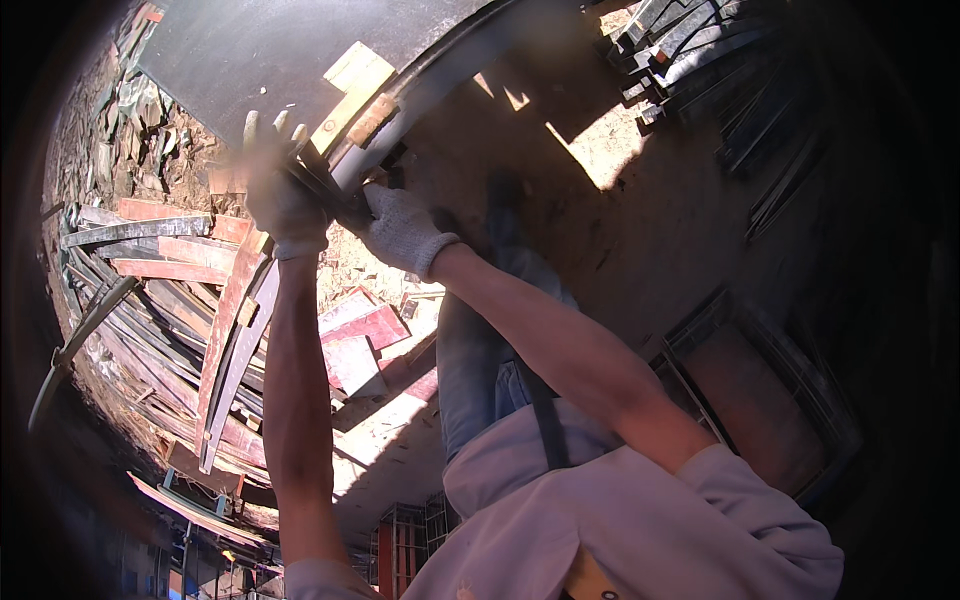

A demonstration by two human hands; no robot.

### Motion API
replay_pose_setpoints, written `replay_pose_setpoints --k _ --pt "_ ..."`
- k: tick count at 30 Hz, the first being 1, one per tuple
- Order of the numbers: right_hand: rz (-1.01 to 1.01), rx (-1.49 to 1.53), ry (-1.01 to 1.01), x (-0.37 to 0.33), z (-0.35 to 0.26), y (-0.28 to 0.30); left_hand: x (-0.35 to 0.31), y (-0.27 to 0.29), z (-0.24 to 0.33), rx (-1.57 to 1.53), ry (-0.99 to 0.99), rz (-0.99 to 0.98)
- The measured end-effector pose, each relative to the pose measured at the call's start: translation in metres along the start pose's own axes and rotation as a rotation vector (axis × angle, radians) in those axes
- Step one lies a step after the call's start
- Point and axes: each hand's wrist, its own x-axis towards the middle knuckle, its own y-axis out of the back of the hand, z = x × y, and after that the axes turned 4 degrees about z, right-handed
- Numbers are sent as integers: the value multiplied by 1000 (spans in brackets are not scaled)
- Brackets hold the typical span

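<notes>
Beside the counter (215,60), a dark narrow piece (330,193), likely stiff, fairly heavy and best taken near its 2 ends, lies between the left hand (287,205), whose grip I cannot tell through blur, and the right hand (405,233), curled around its near end.

1. Hard sunlight pours over the left side, while deep shadow swallows the right!
2. And the ground (375,440): bare, dusty, strewn with scraps (350,365).
3. Top left, the worktop's (230,70) grey face catches the glare.
4. Below it, a great sprawl of planks (170,340), red, grey and brown!
5. Top right, dark bars (770,110) lie bunched together.
6. Lower right, a frame (760,385) sits in the gloom.
</notes>
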Motion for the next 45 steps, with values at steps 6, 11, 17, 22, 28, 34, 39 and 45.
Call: replay_pose_setpoints --k 6,11,17,22,28,34,39,45 --pt "35 -105 -2 3 3 -8 10 3 26 -422 119 47" --pt "-78 -120 -54 -3 -7 -11 14 8 37 -587 309 101" --pt "-235 17 -163 -16 -1 9 22 17 23 -363 287 41" --pt "-123 -328 -36 -11 -5 12 19 15 48 -363 380 47" --pt "-139 -527 -47 -13 -24 20 23 30 17 -310 184 -76" --pt "-282 145 -227 -7 11 18 20 29 24 -323 206 -81" --pt "-330 -336 -85 13 0 26 24 41 -6 -233 8 -157" --pt "-357 -484 -44 10 -12 32 20 29 22 -490 359 -30"
